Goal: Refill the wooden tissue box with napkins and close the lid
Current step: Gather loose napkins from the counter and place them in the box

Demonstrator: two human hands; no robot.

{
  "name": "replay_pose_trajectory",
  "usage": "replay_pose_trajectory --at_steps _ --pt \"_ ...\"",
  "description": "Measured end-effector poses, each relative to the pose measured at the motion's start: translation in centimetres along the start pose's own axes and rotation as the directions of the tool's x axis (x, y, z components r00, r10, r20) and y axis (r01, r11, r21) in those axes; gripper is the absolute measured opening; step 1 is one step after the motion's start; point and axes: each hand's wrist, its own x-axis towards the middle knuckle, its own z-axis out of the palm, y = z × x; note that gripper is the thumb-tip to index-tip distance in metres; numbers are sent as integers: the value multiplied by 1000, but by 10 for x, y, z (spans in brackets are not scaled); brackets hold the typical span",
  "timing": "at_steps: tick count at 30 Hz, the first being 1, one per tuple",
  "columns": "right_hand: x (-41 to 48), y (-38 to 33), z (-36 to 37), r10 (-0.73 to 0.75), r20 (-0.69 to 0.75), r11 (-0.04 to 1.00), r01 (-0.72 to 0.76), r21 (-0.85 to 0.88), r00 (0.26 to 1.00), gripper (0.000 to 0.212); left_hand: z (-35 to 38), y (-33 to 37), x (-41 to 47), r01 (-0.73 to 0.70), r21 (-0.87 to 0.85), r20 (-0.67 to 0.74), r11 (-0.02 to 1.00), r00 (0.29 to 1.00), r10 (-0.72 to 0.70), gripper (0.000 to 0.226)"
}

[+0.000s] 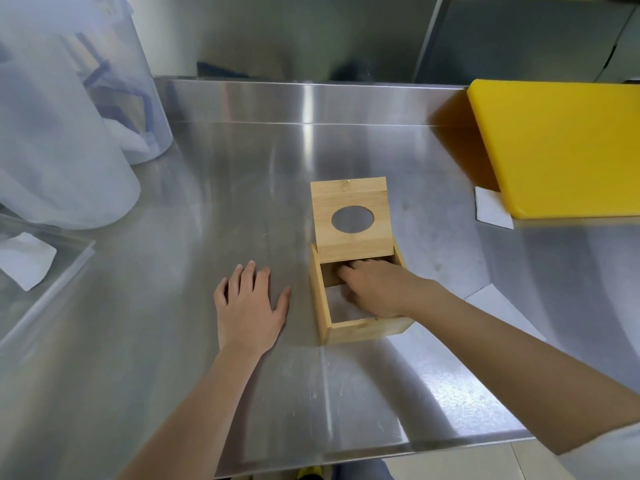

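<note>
The wooden tissue box (367, 330) stands on the steel counter, right of centre. Its lid (351, 216), with an oval hole, stands tilted up at the far side. White napkins (337, 304) lie inside the box. My right hand (375, 289) reaches into the box, palm down on the napkins, fingers spread toward the back wall under the lid. My left hand (247, 308) rests flat on the counter just left of the box, fingers apart, holding nothing.
A yellow cutting board (568, 147) lies at the far right with a white napkin (491, 209) under its corner. Another white sheet (498, 303) lies behind my right forearm. Clear plastic containers (69, 133) and a tray holding a napkin (26, 259) crowd the left side.
</note>
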Motion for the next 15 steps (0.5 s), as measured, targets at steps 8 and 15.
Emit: replay_pose_trajectory --at_steps 8,15 --pt "-45 21 -22 6 -218 971 47 234 976 29 -1 0 0 8 -35 21 999 1000 -7 50" --pt "-77 61 4 243 -515 928 -41 371 822 19 -2 1 1 23 -47 31 999 999 -22 48"
